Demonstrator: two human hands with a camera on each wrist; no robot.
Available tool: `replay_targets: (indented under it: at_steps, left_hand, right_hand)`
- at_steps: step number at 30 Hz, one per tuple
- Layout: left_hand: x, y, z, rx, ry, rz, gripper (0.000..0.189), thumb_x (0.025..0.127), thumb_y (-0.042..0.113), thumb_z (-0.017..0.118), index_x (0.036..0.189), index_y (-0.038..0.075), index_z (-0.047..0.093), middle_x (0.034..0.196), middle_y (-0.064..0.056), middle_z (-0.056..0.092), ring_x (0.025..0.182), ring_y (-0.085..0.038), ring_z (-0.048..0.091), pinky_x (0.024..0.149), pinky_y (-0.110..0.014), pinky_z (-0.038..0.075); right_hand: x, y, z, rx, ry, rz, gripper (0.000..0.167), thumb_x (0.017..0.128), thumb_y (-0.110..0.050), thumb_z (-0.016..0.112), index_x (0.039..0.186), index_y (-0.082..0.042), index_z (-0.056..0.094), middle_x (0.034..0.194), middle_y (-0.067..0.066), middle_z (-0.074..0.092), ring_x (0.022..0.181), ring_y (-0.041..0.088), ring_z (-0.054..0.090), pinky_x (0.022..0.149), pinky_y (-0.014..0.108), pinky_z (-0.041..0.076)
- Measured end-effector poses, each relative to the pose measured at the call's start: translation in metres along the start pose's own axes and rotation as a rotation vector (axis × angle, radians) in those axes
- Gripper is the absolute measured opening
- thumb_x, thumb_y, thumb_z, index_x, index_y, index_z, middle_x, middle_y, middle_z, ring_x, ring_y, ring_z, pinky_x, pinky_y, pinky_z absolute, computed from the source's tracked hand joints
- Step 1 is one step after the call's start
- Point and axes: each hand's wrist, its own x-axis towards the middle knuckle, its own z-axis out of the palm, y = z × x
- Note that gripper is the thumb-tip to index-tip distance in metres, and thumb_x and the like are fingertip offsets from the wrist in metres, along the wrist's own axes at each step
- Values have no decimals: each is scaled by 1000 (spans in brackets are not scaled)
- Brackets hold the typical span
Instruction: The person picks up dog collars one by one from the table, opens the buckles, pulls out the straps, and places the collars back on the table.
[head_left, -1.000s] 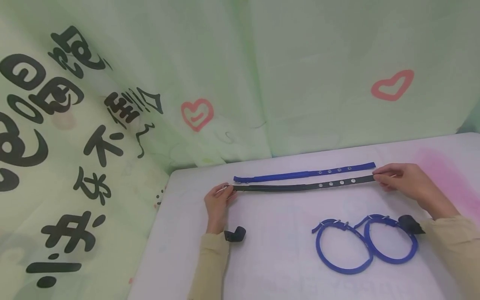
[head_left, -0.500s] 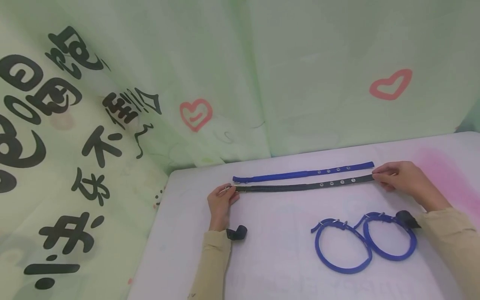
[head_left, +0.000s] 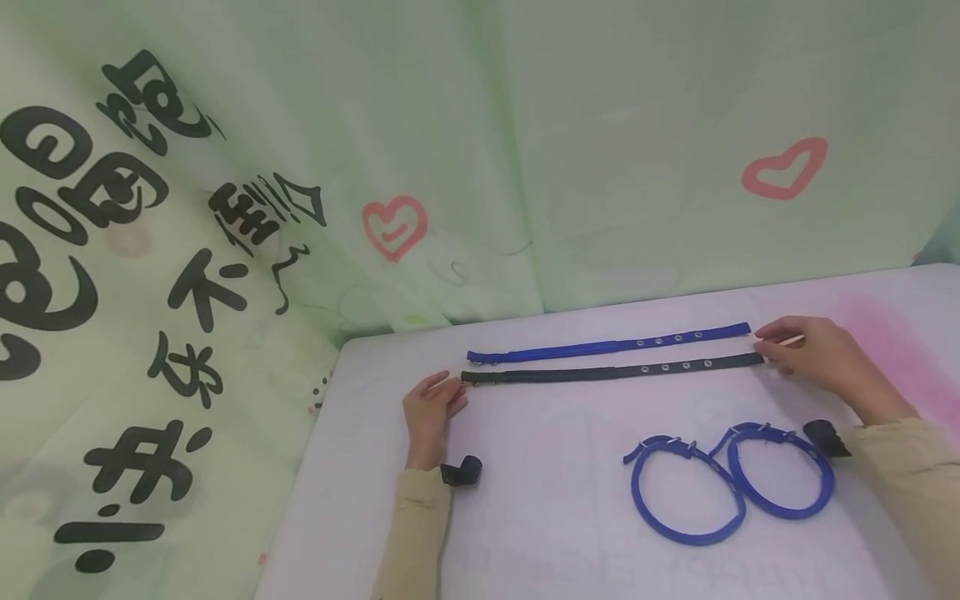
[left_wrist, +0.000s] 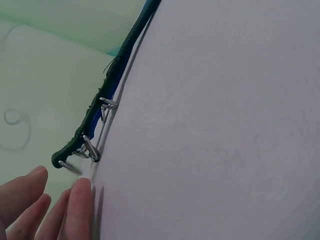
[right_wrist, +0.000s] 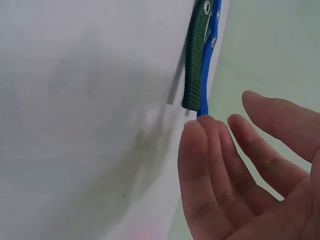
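A dark green collar with metal eyelets lies stretched out, parallel to and just in front of a straight blue collar. Beside the buckle end of the green collar is my left hand. In the left wrist view, the left fingers stand a little apart from the metal buckle. Just past the eyelet end is my right hand. In the right wrist view, its fingers are spread below the strap tip with nothing in them.
Two blue collars, a left loop and a right loop, lie buckled into rings at the front right, touching each other. The white table backs onto a pale green curtain with drawn hearts.
Both hands have let go of the green collar's ends. The left hand has drawn slightly left and the right hand slightly right, while the collar stays laid out straight.
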Motion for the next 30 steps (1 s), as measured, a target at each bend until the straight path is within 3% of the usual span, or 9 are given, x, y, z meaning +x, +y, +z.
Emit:
replay_targets:
  at_steps: [3,8,14,21,25,30]
  left_hand:
    - [-2,4,-3,22,19,4,38,88,3,74,124,-3,64,112,-22,71,86,-19,73,77,-31,61]
    - [-8,8,-3,73,37,25,39,87,9,76,123,0,66,111,-17,71,89,-18,72,77,-28,61]
    - [-22,12,4,103,12,82,35,88,10,76,119,-2,67,107,-16,71,91,-20,71,81,-32,61]
    - [-39,18,24,110,-34,75,31,87,8,76,115,-3,68,104,-15,72,97,-32,71,81,-37,61]
    - [-45,15,30,151,-54,66,32,86,10,77,115,-2,68,103,-14,72,92,-26,72,78,-34,62]
    - [-53,5,37,213,-97,64,33,86,14,78,114,0,69,103,-11,72,88,-21,72,76,-31,61]
  right_hand:
    - [-3,-2,-3,-24,22,-10,42,97,-21,63,121,12,58,117,35,61,86,38,69,62,28,50]
    - [-10,-9,-3,-40,47,-11,41,96,-21,64,122,11,58,119,36,60,104,53,60,68,43,57]
    - [-21,-18,2,-26,43,-21,43,98,-27,63,125,6,58,120,36,60,105,53,58,73,51,53]
    - [-33,-26,19,-14,45,-81,40,98,-29,64,124,1,62,116,31,64,104,48,60,71,42,52]
    - [-40,-33,25,-14,53,-123,38,97,-29,65,121,0,63,112,27,67,103,45,61,71,39,53]
    - [-49,-40,28,-8,45,-141,38,97,-28,66,122,0,62,111,25,67,102,46,62,75,49,57]
